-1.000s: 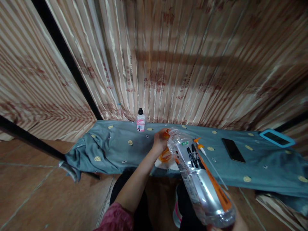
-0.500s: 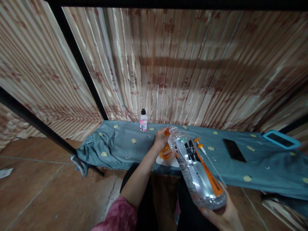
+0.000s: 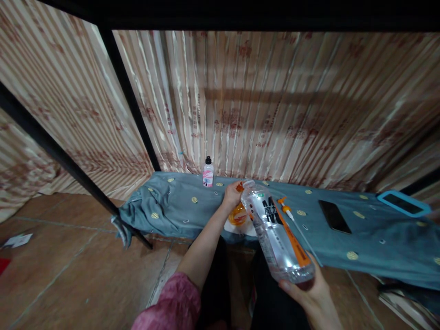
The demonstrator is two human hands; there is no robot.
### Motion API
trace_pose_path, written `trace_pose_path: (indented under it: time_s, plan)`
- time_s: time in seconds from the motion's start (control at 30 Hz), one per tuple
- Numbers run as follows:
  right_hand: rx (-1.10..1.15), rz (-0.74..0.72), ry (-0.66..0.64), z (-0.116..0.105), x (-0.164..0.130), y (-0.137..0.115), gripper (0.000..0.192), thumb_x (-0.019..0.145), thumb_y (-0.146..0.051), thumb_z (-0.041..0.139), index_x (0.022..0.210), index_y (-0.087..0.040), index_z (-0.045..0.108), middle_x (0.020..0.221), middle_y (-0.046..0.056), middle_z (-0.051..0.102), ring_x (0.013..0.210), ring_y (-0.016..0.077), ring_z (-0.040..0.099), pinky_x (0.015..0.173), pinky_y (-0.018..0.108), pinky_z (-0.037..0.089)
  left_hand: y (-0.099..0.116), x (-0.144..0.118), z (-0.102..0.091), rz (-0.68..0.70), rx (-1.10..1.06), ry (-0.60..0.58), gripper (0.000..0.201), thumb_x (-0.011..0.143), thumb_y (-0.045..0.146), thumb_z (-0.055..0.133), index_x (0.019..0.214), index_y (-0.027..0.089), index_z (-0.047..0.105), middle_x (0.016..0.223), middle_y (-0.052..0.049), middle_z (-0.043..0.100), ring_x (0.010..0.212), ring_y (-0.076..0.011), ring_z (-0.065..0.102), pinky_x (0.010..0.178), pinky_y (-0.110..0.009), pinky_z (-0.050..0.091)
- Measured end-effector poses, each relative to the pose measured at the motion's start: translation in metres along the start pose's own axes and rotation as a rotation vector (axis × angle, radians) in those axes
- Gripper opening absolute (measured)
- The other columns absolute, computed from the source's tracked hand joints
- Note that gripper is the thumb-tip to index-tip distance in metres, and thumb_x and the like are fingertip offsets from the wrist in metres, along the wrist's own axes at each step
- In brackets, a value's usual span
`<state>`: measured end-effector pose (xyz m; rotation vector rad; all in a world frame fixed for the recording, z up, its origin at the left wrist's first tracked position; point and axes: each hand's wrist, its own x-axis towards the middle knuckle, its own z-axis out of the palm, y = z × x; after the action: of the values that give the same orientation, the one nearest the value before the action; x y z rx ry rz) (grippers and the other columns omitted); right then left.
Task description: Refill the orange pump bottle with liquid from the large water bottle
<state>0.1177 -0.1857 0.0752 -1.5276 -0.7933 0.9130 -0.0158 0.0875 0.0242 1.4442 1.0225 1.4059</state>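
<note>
My right hand point(image 3: 314, 288) grips a large clear plastic bottle point(image 3: 278, 238) by its base. The bottle, with its silver, black and orange label, tilts so its mouth points away from me. That mouth is up against the top of an orange see-through bottle point(image 3: 238, 215), which sits on something white point(image 3: 249, 229). Closed around the orange bottle's neck is my left hand point(image 3: 234, 195), partly hiding it. How much liquid the clear bottle contains, I cannot tell. An orange-and-white pump head point(image 3: 286, 208) with a long tube lies just right of the clear bottle.
A teal cloth with yellow patterns point(image 3: 192, 215) covers the narrow surface. On it are a small black-capped bottle point(image 3: 208, 173), a dark phone point(image 3: 334, 216) and a blue-framed object point(image 3: 404, 203). Black metal posts point(image 3: 132, 98) stand before a striped curtain point(image 3: 240, 110).
The clear bottle's base and my right hand have shifted slightly up and left, its mouth staying at the orange bottle. The whole view has moved a little. Both hands keep their holds.
</note>
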Motion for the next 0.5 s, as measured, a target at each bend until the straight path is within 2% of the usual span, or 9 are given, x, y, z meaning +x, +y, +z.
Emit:
trace_pose_path:
  time_s: [0.17, 0.37, 0.5]
  plan:
    - [0.027, -0.007, -0.019, 0.0005, 0.0022, 0.0021, 0.102, 0.042, -0.059, 0.09, 0.128, -0.018, 0.051, 0.124, 0.016, 0.066, 0.119, 0.0376, 0.058, 0.108, 0.05, 0.038, 0.0046, -0.0007, -0.0023, 0.005, -0.002, -0.03, 0.016, 0.07, 0.025, 0.082, 0.081, 0.014, 0.077, 0.072, -0.002, 0.075, 0.071, -0.0168, 0.067, 0.072, -0.026, 0.054]
    - [0.072, -0.005, -0.014, 0.0011, 0.0022, 0.0042, 0.1, 0.041, -0.055, 0.091, 0.125, -0.019, 0.051, 0.118, 0.013, 0.068, 0.117, 0.0369, 0.061, 0.104, 0.048, 0.043, 0.0083, -0.0018, -0.0025, 0.007, -0.013, -0.047, 0.016, 0.074, 0.028, 0.082, 0.077, 0.014, 0.076, 0.071, -0.002, 0.075, 0.073, -0.0171, 0.067, 0.075, -0.027, 0.055]
    - [0.11, -0.022, -0.011, 0.0027, 0.0008, 0.0024, 0.094, 0.043, -0.051, 0.091, 0.124, -0.019, 0.054, 0.118, 0.011, 0.071, 0.111, 0.0328, 0.066, 0.098, 0.042, 0.05, 0.0081, -0.0017, -0.0011, 0.001, -0.015, -0.044, 0.018, 0.072, 0.028, 0.084, 0.079, 0.013, 0.076, 0.072, -0.002, 0.075, 0.075, -0.0171, 0.068, 0.078, -0.028, 0.056]
